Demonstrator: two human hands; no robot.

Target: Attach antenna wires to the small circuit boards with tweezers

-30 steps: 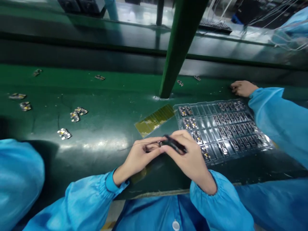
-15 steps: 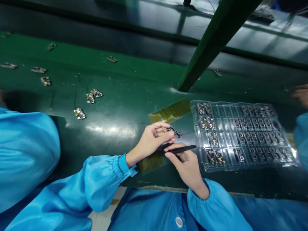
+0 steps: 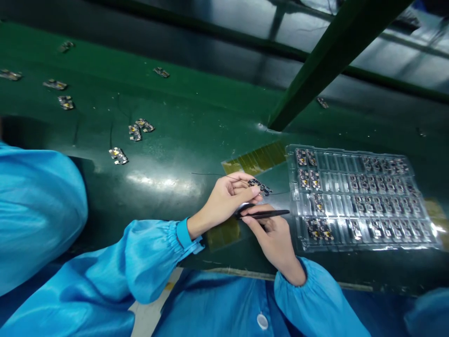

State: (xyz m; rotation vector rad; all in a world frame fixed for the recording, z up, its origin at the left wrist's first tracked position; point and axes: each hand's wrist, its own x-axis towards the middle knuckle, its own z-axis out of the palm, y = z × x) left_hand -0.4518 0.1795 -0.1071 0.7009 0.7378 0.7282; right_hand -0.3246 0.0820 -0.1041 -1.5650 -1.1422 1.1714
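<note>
My left hand (image 3: 233, 194) is closed, thumb and fingers pinching a small black circuit board (image 3: 259, 186) with thin dark wires running from it. Just below and to the right, my right hand (image 3: 271, 236) is closed around a slim black tool (image 3: 268, 214), which looks like tweezers; its working end is hard to make out. Between the two hands shows a dark round object with a pale shiny face (image 3: 243, 209), partly covered by fingers. Behind my left hand lies a strip of amber film (image 3: 257, 159), and another amber piece (image 3: 223, 234) sits under the left wrist.
At right rests a clear plastic tray (image 3: 336, 208) holding rows of boards. Several loose boards, such as one with a wire (image 3: 118, 156), lie on the green table (image 3: 182, 121). A green post (image 3: 308, 79) rises behind. Co-workers' blue sleeves (image 3: 42, 210) appear at left and lower right.
The view has shifted slightly, and the black tool lies nearer level. The round object shows more. A co-worker's hand at the right edge has left the view. My left hand keeps its board.
</note>
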